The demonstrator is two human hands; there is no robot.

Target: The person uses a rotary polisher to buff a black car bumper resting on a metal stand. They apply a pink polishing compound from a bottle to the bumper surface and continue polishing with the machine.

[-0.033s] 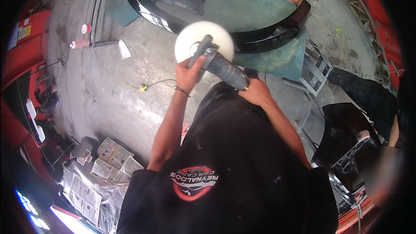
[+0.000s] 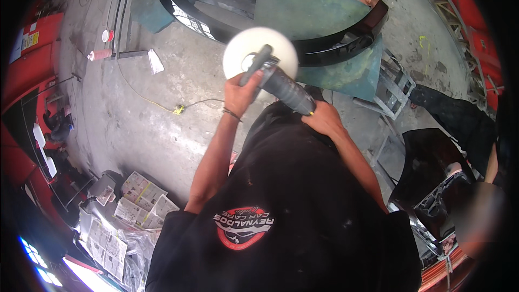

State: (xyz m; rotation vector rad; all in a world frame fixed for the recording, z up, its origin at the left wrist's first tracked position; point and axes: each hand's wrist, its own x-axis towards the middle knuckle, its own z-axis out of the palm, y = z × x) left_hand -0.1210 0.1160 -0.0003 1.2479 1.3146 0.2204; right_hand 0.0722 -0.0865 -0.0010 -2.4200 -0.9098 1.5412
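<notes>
A black short-sleeved shirt (image 2: 324, 249) with faint pale specks; a round red, white and black logo (image 2: 243, 228) on it; a thin dark bracelet (image 2: 231, 113); dark trousers (image 2: 270, 121).

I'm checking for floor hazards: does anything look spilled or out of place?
Dark patches stain the concrete floor at right; whether they are wet, I can't tell. A cord lies loose left of the polisher, a possible snag.

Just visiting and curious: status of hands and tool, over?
Left hand on black bar handle; right hand gripping rear of black cylindrical polisher. Round white pad overlapping glossy black curved panel in view, contact unclear. Another person's hand at panel's right end.
</notes>
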